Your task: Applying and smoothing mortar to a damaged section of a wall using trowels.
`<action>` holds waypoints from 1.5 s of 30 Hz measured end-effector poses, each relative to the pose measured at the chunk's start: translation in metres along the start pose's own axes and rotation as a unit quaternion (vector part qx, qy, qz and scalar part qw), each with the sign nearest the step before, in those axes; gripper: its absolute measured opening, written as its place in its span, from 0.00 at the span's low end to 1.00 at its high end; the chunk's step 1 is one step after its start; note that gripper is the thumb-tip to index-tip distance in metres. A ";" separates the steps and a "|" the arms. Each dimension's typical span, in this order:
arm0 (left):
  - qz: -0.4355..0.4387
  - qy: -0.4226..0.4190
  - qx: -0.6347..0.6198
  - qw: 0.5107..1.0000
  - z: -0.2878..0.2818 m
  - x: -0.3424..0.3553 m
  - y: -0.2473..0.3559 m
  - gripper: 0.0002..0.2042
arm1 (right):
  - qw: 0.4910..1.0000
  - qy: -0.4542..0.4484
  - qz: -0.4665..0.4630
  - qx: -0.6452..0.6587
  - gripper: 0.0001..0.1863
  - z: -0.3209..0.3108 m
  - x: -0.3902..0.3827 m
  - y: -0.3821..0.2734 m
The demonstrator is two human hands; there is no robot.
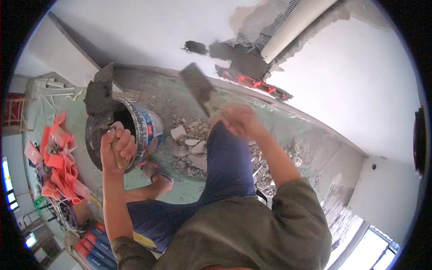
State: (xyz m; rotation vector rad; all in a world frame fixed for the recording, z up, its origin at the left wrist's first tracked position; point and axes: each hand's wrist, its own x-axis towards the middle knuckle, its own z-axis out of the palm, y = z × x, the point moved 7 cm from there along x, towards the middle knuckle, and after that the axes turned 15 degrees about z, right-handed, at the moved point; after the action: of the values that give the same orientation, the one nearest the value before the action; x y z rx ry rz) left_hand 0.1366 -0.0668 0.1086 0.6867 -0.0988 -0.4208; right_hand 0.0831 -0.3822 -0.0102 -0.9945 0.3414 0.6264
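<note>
My left hand (119, 146) is closed round the wooden handle of a trowel (100, 92), whose flat blade is caked with dark grey mortar. That blade reaches up over the rim of a round bucket (150, 130), dark and mortar-smeared inside. Away to the right, above my knee, my right hand (240, 120) grips a second trowel (197, 85). Its rectangular grey blade points up and left toward the wall and is slightly blurred. On the white wall (166, 31) beyond are fresh dark mortar patches (243, 58).
Rubble (193, 148) lies in a heap between the bucket and my leg. Red strips (258, 84) sit in a wall recess beneath a pale pipe (294, 27) and mesh. Crumpled pink-red sheeting (58, 162) and stacked bags (96, 245) lie to the left.
</note>
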 end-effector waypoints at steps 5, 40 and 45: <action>-0.034 -0.040 0.093 0.994 0.013 0.023 -0.068 0.11 | 0.955 0.228 -0.057 -0.183 0.16 -0.083 -0.056 0.014; -0.050 0.019 0.191 0.980 0.012 0.182 -0.508 0.15 | 0.619 0.460 -0.141 -0.620 0.16 -0.201 -0.147 0.001; -0.034 0.005 0.274 0.961 0.023 0.195 -0.520 0.13 | 0.600 0.441 -0.147 -0.651 0.14 -0.215 -0.133 -0.008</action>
State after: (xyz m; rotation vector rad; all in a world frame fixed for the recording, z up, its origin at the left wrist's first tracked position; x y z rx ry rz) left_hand 0.1303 -0.5206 -0.2131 1.2404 -0.1870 -0.4594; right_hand -0.0126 -0.6137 -0.0439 -2.7599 0.5633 -0.1298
